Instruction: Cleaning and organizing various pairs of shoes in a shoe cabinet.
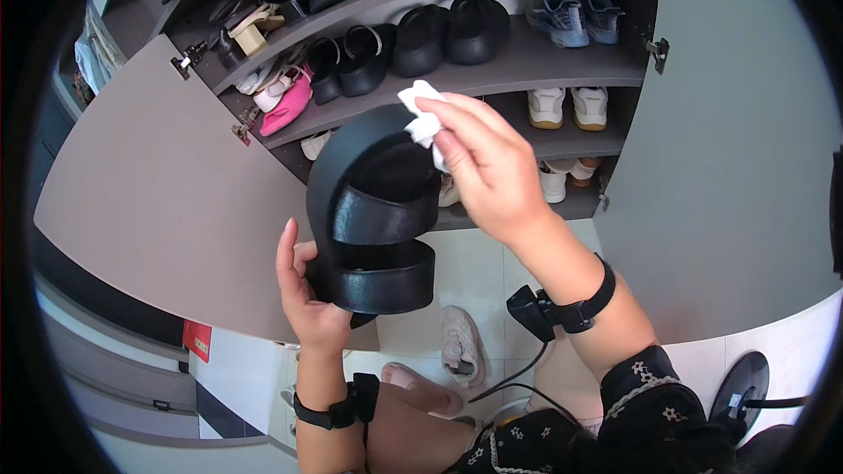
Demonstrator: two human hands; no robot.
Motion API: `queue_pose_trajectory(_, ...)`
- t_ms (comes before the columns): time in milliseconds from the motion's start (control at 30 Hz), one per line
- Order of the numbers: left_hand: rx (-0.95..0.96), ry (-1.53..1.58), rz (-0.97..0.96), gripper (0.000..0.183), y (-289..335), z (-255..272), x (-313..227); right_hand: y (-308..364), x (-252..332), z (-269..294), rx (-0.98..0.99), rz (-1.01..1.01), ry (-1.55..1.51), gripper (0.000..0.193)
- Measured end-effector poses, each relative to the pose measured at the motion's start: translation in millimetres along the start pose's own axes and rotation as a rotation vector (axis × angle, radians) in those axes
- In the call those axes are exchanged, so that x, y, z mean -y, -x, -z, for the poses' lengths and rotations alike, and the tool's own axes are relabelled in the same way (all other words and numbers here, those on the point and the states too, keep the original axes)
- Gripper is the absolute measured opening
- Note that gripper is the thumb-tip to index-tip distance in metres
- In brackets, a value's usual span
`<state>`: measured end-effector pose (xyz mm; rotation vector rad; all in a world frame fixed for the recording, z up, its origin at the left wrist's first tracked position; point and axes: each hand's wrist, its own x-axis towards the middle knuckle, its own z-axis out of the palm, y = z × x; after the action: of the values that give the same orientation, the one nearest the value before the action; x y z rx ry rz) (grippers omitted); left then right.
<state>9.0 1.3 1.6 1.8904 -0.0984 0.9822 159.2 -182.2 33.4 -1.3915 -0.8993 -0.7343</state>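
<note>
A black two-strap slide sandal (384, 215) is held up in front of the open shoe cabinet. My left hand (314, 294) grips it from the lower left, with part of the fingers hidden behind the sole. In my right hand (485, 158) a crumpled white tissue (424, 114) is pinched between thumb and fingers. It touches the upper right rim of the sandal, at the heel end. Both wrists wear black straps with small black boxes, and a cable runs from the right one.
Cabinet shelves (562, 61) hold black clogs (474, 28), blue sneakers (559, 13), white shoes (590, 108) and a pink shoe (288, 105). Cabinet doors stand open at left (167, 184) and right (729, 149). A pale sneaker (461, 347) lies on the tiled floor; a black round base (742, 391) stands lower right.
</note>
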Motion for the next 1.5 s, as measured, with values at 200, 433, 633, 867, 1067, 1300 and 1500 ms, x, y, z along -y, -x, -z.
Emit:
queue_pose_trajectory(200, 0.038, 0.320, 0.236, 0.071, -0.9, 0.5, -1.0, 2.1, 6.8, -6.1, -0.097, 0.091, 0.073, 0.029)
queue_pose_trajectory(433, -0.096, 0.922, 0.615, 0.051, -7.0, 4.1, 2.4, 19.0, 16.0, -21.6, 0.079, 0.248, 0.061, 0.030)
queue_pose_trajectory(633, 0.028, 1.077, 0.629, 0.053, -11.0, 22.7, 23.7, 15.2, 36.8, -2.6, 0.073, -0.352, -0.590, 0.018)
queue_pose_trajectory(867, 0.255, 1.060, 0.613, 0.064, -9.8, 13.0, 10.1, 14.6, 45.0, -2.7, 0.027, 0.101, -0.104, 0.019)
queue_pose_trajectory(1067, 0.302, 0.770, 0.431, 0.073, -6.0, 28.8, 22.0, 9.5, 46.7, 1.7, -0.060, 0.029, -0.061, 0.012)
queue_pose_trajectory(1300, 0.214, 0.283, 0.161, 0.068, -6.7, 39.1, 12.9, 7.3, 39.0, 6.8, -0.053, -0.077, 0.007, 0.009)
queue_pose_trajectory(1500, 0.293, -0.288, -0.151, 0.060, -16.2, 41.9, -4.4, 7.7, 33.5, 2.3, 0.052, -0.022, 0.149, 0.008)
